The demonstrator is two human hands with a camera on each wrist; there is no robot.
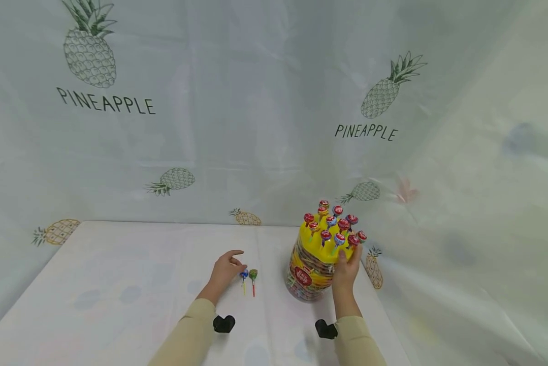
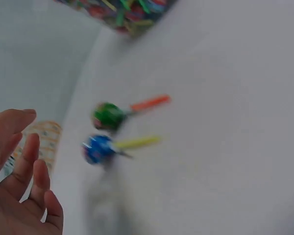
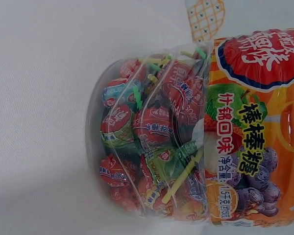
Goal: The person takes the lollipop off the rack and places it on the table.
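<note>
In the head view, a blue-wrapped lollipop (image 1: 244, 274) with a yellow stick and a green-wrapped lollipop (image 1: 253, 275) with a red stick lie side by side on the table. My left hand (image 1: 225, 269) is just left of them, fingers loosely bent; the left wrist view shows the hand (image 2: 22, 181) apart from both sweets, holding nothing. To the right, a clear lollipop jar (image 1: 303, 277) has a yellow top with several lollipops standing in it. My right hand (image 1: 345, 274) grips its upper right side. The right wrist view shows the jar's lower body (image 3: 152, 132), full of wrapped lollipops, but no fingers.
A white-covered table (image 1: 132, 290) extends left and forward of the hands. Behind it hangs a pale curtain (image 1: 255, 101) printed with pineapples, and the same sheeting closes off the right side, near the jar.
</note>
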